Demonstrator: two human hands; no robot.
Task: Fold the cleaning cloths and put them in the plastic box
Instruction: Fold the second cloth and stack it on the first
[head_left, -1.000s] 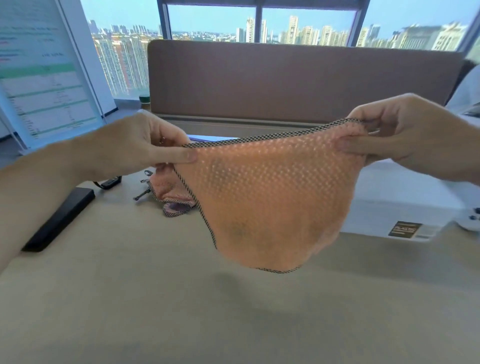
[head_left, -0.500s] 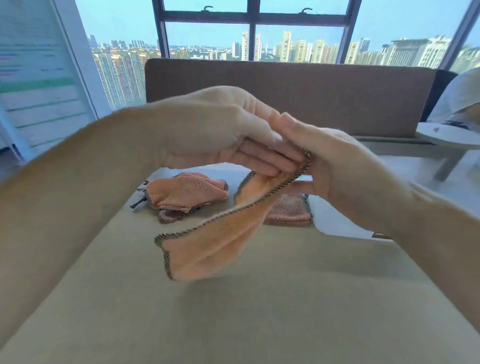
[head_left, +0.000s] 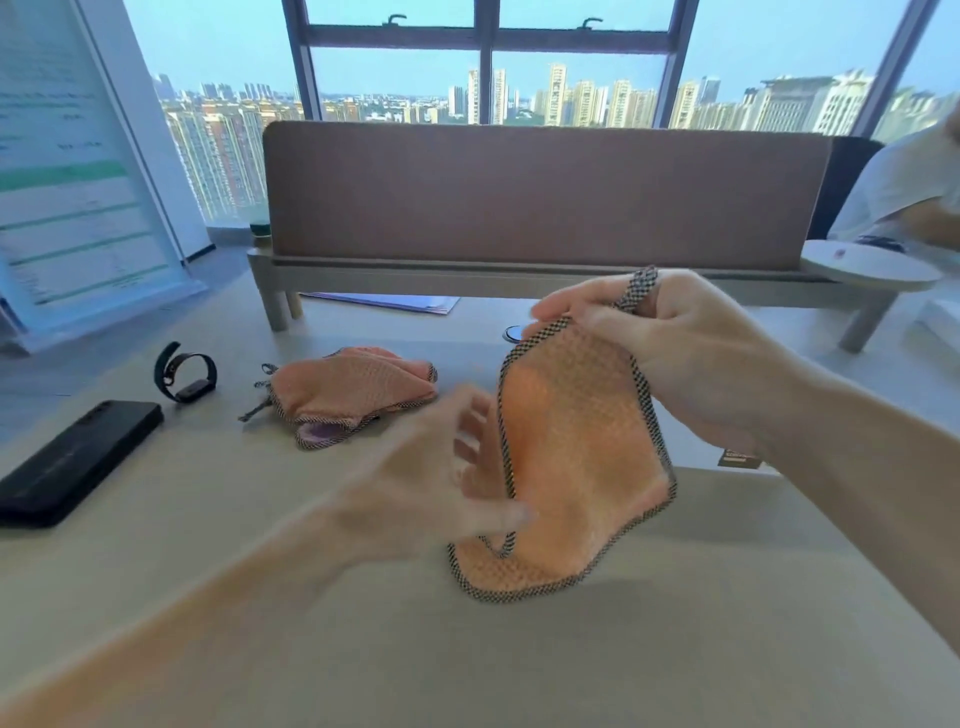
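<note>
Cleaning cloth (head_left: 582, 467), orange with a checked hem, hung folded over above the middle of the counter (head_left: 363, 649), toward its right edge. The right hand (head_left: 696, 364) supplied the grip. Its thumb and fingers were clenched on the upper hem, and a short length of checked hem stood up above them. The lower hem hung close to the counter surface; contact could not be determined. The left hand (head_left: 441, 478) was motion-blurred, its grip released and its fingers spread at the cloth's left hem. Whether they touched the fabric could not be told.

The plastic box (head_left: 740, 458) stood toward the right edge, behind the right hand and almost wholly hidden by it. Only a labelled strip showed, and its contents could not be seen. A second cloth (head_left: 353, 395) lay crumpled toward the far left corner, well apart from the box. A black phone (head_left: 78, 462) lay at the left edge, with a wristband (head_left: 184, 371) just beyond it.
</note>
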